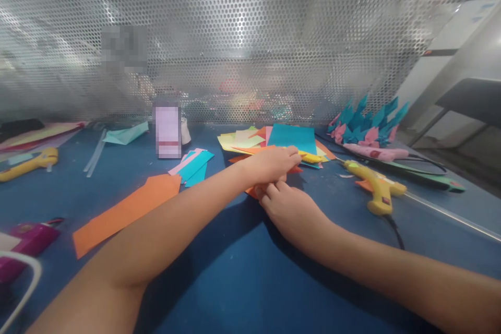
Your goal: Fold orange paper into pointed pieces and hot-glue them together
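Close together at the middle of the table, both my hands are on a piece of orange paper (251, 192), mostly covered by the fingers. My left hand (272, 162) lies across its top, fingers closed down on it. Just below, my right hand (287, 206) pinches the near edge with bent fingers. Behind them lies a pile of coloured sheets, with a blue sheet (293, 136) on top and yellow sheets (240, 141) to its left. A slim yellow tool (312, 157), partly hidden, rests beyond my left fingertips.
A yellow glue gun (373, 182) lies at right, near a pink glue gun (378, 152) and blue-and-pink folded paper pieces (368, 120). On the left are an orange strip (129, 211), blue strips (195, 167) and a magenta device (33, 245). A perforated metal panel (235, 36) stands behind.
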Demonstrator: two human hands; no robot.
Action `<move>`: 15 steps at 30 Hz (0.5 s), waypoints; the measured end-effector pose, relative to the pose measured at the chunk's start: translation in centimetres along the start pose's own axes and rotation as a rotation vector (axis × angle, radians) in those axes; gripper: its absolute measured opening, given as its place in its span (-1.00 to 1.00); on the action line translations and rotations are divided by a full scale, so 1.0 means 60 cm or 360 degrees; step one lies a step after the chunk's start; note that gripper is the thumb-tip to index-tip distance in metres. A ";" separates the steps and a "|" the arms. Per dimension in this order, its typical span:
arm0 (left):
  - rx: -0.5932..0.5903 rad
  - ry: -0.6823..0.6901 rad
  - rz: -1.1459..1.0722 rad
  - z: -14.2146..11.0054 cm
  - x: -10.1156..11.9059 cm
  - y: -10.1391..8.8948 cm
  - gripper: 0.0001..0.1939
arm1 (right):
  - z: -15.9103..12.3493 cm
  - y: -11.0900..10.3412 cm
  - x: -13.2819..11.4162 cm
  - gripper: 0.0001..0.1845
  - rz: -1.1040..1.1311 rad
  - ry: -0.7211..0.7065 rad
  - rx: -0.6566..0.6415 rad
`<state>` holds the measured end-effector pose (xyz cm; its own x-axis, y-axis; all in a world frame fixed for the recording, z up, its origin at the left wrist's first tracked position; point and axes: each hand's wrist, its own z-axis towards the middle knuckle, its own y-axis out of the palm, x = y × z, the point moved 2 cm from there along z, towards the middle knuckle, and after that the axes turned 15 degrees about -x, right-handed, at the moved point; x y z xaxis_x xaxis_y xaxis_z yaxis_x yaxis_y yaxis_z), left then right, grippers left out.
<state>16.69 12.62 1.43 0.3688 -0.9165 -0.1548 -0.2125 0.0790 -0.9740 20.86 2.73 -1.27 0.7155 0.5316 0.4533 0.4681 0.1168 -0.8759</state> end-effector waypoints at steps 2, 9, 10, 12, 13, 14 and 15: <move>-0.0016 -0.0037 -0.0062 -0.008 -0.001 -0.010 -0.73 | 0.004 0.004 0.008 -0.61 0.0058 0.0061 0.0022; -0.0013 -0.0033 -0.0275 -0.021 -0.017 -0.031 -0.76 | 0.012 0.012 0.044 -0.69 0.0245 0.0276 -0.0048; -0.0009 -0.0013 -0.0305 -0.021 -0.019 -0.031 -0.77 | 0.014 0.013 0.048 -0.68 0.0246 0.0289 -0.0051; -0.0009 0.0038 -0.0358 -0.022 -0.022 -0.029 -0.78 | 0.017 0.016 0.054 -0.65 0.0250 0.0318 -0.0053; -0.0016 0.0065 -0.0379 -0.024 -0.022 -0.027 -0.76 | 0.019 0.018 0.057 -0.63 0.0254 0.0337 -0.0054; -0.0021 0.0101 -0.0404 -0.026 -0.022 -0.024 -0.73 | 0.020 0.019 0.059 -0.61 0.0258 0.0353 -0.0054; -0.0013 0.0153 -0.0435 -0.030 -0.022 -0.021 -0.67 | 0.021 0.020 0.060 -0.60 0.0262 0.0360 -0.0052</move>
<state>14.87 13.01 3.13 0.3262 -0.9363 0.1302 -0.1241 -0.1789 -0.9760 23.32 5.81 -0.89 0.8791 0.3399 0.3341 0.3499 0.0154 -0.9366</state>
